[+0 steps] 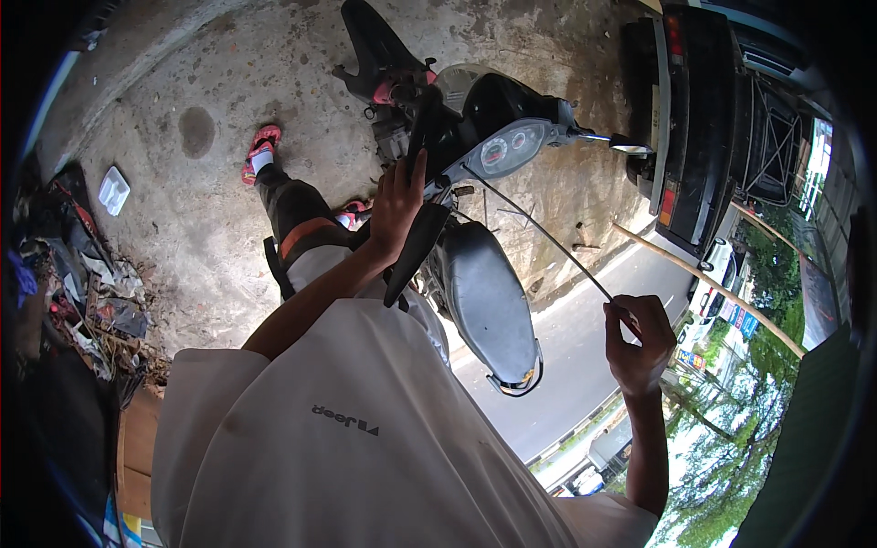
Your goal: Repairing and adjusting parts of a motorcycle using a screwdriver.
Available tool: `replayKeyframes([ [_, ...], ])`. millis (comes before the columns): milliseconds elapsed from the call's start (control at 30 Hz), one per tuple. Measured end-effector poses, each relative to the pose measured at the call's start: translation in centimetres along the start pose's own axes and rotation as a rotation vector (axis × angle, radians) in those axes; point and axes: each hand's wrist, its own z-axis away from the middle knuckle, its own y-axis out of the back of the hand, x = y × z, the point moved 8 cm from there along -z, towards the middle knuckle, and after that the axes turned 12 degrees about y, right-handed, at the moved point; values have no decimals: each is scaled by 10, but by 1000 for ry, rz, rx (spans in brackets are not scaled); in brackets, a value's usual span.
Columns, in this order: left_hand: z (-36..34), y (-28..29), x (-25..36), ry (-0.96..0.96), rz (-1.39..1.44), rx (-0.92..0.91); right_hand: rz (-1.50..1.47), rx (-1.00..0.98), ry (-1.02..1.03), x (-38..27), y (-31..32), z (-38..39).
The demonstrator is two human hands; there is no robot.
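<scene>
Left hand (396, 208) grips the handlebar (416, 242); raised right hand (638, 340) pinches a cable (548, 239).

— What sort of place is this?

— An open-air roadside repair spot, by the look of it. A scooter (475, 210) stands partly stripped on a stained, cracked concrete floor (228, 100), its speedometer cluster (505, 151) and front panels exposed.

— Anything else pointing that way?

— Scrap and litter (87, 283) are piled along the left edge, with flattened cardboard (137, 447) beside it. Just past the concrete runs an asphalt road (585, 356), the rear of a dark vehicle (703, 137) is parked close by, and roadside trees (740, 438) show beyond. It is daylight, with no walls around the work area.
</scene>
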Motion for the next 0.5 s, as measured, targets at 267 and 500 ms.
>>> replayKeyframes([
  [267, -1, 1, -2, 11, 12, 4, 132, 73, 138, -6, 4, -5],
  [500, 1, -9, -7, -16, 104, -37, 130, -22, -91, 11, -3, -11],
])
